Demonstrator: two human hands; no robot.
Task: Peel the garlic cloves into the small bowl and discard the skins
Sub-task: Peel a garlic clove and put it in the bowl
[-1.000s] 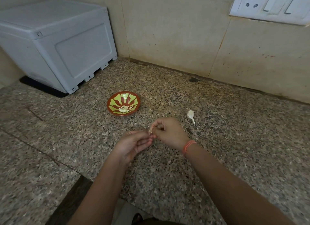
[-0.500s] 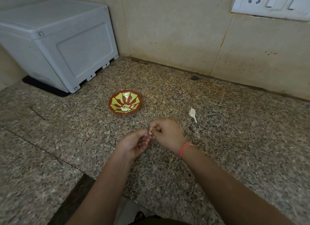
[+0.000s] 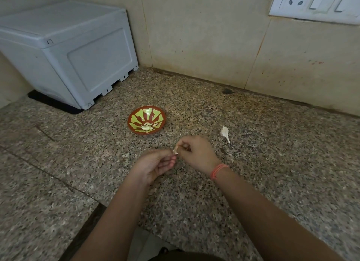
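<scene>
A small red bowl (image 3: pixel 136 112) with a green leaf pattern sits on the granite counter, and pale peeled garlic (image 3: pixel 146 126) lies at its bottom. In front of it both my hands meet over the counter. My right hand (image 3: pixel 196 153) pinches a small pale garlic clove (image 3: pixel 176 150) between thumb and curled fingers. My left hand (image 3: pixel 155 165) lies palm up with its fingers curled, their tips at the same clove. Most of the clove is hidden by my fingers. A white piece of garlic with a pointed stem (image 3: pixel 224 133) lies on the counter to the right of my hands.
A grey plastic box (image 3: pixel 74 52) stands at the back left on a black mat. The tiled wall (image 3: pixel 204 38) runs along the back, with a white socket plate (image 3: pixel 315 3) at the top right. The counter's front edge (image 3: pixel 93 208) steps in near my left forearm.
My hands have stayed together on the clove with only small finger movements. The camera tilted slightly, so the bowl and hands sit a little higher in the view.
</scene>
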